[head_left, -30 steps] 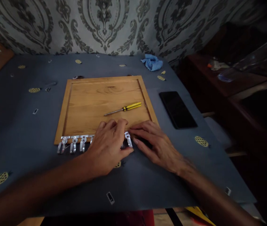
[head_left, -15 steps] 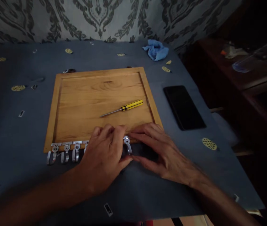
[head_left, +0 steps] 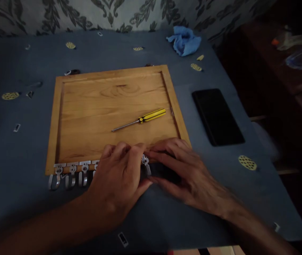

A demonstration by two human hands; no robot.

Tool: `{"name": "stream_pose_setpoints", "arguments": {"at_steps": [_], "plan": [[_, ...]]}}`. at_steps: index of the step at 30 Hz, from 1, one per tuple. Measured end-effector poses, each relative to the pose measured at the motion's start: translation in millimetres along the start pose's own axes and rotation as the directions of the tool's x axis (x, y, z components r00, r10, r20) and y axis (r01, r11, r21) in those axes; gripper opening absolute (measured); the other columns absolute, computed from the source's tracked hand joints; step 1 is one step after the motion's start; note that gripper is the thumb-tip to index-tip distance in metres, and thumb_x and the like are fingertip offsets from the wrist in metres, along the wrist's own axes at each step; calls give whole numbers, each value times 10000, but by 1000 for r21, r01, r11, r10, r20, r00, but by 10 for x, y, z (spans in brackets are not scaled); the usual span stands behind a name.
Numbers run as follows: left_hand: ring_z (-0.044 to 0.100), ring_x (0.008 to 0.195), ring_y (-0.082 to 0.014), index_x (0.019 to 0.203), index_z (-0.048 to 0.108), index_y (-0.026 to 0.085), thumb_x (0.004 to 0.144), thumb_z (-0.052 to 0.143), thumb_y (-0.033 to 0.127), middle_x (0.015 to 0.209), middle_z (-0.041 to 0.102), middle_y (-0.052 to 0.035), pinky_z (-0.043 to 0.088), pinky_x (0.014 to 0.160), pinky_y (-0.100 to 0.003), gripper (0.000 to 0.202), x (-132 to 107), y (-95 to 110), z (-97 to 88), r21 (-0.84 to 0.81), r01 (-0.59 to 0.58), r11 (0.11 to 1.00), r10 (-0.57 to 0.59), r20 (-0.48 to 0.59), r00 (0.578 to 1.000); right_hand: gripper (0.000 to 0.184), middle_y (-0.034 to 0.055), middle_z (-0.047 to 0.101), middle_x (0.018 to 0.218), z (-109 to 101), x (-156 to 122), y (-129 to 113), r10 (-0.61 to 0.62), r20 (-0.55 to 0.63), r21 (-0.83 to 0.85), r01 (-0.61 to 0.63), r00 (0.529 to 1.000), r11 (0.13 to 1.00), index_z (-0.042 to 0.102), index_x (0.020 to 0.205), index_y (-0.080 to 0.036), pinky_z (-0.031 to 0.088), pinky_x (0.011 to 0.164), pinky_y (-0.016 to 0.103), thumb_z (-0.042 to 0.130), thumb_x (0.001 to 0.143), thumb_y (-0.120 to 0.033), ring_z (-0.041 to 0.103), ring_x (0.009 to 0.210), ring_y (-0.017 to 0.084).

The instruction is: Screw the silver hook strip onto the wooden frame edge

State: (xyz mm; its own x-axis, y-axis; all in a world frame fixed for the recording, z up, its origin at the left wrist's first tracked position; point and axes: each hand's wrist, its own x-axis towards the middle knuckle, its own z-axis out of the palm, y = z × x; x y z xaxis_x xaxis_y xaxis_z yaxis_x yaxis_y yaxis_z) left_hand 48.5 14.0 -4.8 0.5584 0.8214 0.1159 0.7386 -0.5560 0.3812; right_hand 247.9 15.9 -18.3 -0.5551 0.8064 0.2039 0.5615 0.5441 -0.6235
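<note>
A wooden board [head_left: 87, 113] with a raised frame lies flat, metal hooks [head_left: 84, 171] lined up along its near edge. My left hand [head_left: 119, 177] is closed over that edge, its fingertips on the wood and its thumb at one metal hook [head_left: 146, 164]. From the right, my right hand [head_left: 183, 173] closes on the same hook, forefinger near its top plate and thumb near its lower end. My left hand hides part of the hook row. A yellow-handled screwdriver [head_left: 151, 115] rests on the board above my hands.
Right of the board lies a black phone [head_left: 218, 117]. A crumpled blue cloth [head_left: 184, 40] sits at the back of the blue patterned tablecloth [head_left: 7, 156]. A dark metal piece [head_left: 73, 72] is by the board's far left corner. Beyond the right table edge stands dark furniture.
The view has shifted and come slightly closer. Both hands stay around the same hook, which now tilts a little more. The screwdriver remains in place on the board.
</note>
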Motion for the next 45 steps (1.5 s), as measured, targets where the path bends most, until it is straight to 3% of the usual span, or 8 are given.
{"name": "stream_pose_setpoints", "arguments": {"at_steps": [15, 22, 37, 45], "plan": [[548, 926, -266, 1183, 385, 171, 760, 750, 355, 1039, 646, -81, 410, 755, -394, 588, -3, -4, -9, 6, 3, 1000, -3, 26, 1000, 353, 105, 619, 1033, 4, 7, -11, 0, -13, 6, 0, 1000, 1000, 632, 1174, -192, 491, 845, 450, 592, 897, -407, 549, 991, 267], [559, 970, -287, 1155, 401, 194, 790, 691, 321, 1054, 636, -83, 422, 805, -427, 483, -22, 38, -47, -5, 36, 999, -36, 48, 998, 313, 105, 620, 1029, 6, 9, -34, 2, 3, -28, -2, 1000, 1000, 639, 1147, -196, 489, 829, 444, 598, 891, -370, 554, 961, 260], [570, 1036, -301, 1144, 418, 188, 751, 720, 308, 1060, 635, -93, 431, 883, -464, 510, -19, 37, -111, -39, 85, 996, -82, 75, 994, 391, 92, 634, 1057, 45, 1, 8, -65, -17, -64, 64, 998, 996, 623, 1180, -210, 475, 848, 445, 682, 839, -392, 563, 988, 252], [554, 1103, -300, 1196, 409, 162, 723, 743, 250, 1111, 620, -106, 432, 931, -476, 586, -29, 17, -115, -99, 104, 990, -97, 79, 992, 383, 88, 625, 1032, 47, 11, -9, -90, -25, -69, 88, 996, 994, 610, 1185, -198, 482, 829, 439, 686, 827, -311, 559, 965, 244]]}}
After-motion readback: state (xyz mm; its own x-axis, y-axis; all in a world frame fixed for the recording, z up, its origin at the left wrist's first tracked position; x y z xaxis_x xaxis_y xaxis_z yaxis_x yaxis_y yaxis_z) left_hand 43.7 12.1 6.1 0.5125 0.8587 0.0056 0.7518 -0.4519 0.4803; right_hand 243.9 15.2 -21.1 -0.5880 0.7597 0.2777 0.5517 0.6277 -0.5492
